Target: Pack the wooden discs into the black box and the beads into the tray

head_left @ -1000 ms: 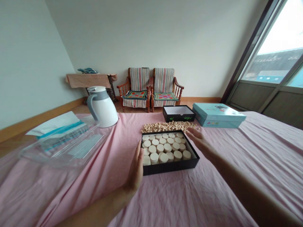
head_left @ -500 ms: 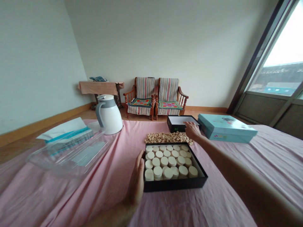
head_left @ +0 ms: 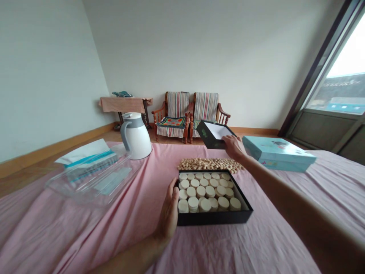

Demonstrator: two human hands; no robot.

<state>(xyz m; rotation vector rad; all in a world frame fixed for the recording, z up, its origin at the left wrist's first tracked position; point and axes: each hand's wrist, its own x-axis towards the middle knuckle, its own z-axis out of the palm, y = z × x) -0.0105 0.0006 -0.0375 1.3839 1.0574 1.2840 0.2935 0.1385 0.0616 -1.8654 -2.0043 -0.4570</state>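
A black box (head_left: 216, 217) packed with several round cream-coloured lidded pots sits on the pink cloth in front of me. My left hand (head_left: 170, 213) lies against the box's left side, fingers curled along the wall. My right hand (head_left: 234, 146) reaches past it and grips the near edge of a smaller black box lid (head_left: 212, 134) with a white inside, tilted and lifted off the cloth. A heap of small tan nuts (head_left: 209, 164) lies between the two boxes.
A light blue box (head_left: 278, 154) lies at the right. A white jug (head_left: 136, 136) stands at the back left, beside a clear plastic container (head_left: 91, 179) and a tissue pack (head_left: 85, 154). Two wooden chairs (head_left: 189, 116) stand by the far wall.
My right hand went from the big box's far right corner to the small black lid, gripped it and raised it tilted. My left hand stayed at the box's side.
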